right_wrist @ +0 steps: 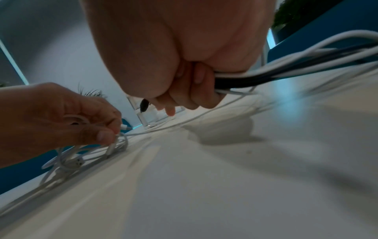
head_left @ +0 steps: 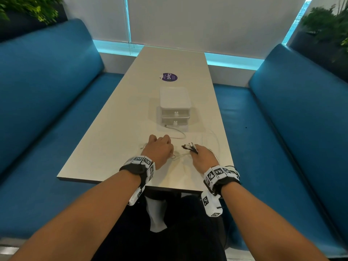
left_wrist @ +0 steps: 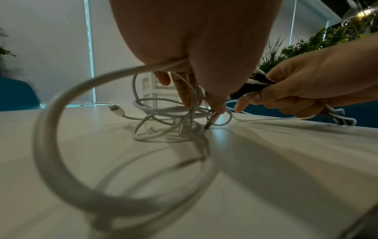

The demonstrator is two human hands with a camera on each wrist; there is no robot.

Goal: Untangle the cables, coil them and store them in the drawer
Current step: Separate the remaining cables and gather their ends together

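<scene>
Your left hand (head_left: 158, 148) pinches thin, smooth white cables (left_wrist: 163, 119) looped in a tangle on the matte table (head_left: 116, 147). Your right hand (head_left: 204, 157) grips a bundle (right_wrist: 255, 77) (white and black strands). Two translucent plastic drawers (head_left: 175, 115) stand beyond, both closed.

A round purple sticker (head_left: 168, 77) lies flat on the table (head_left: 116, 117), toward its far end. Blue benches (head_left: 43, 95) flank both long edges. Plants (head_left: 327, 25) stand behind the benches.
</scene>
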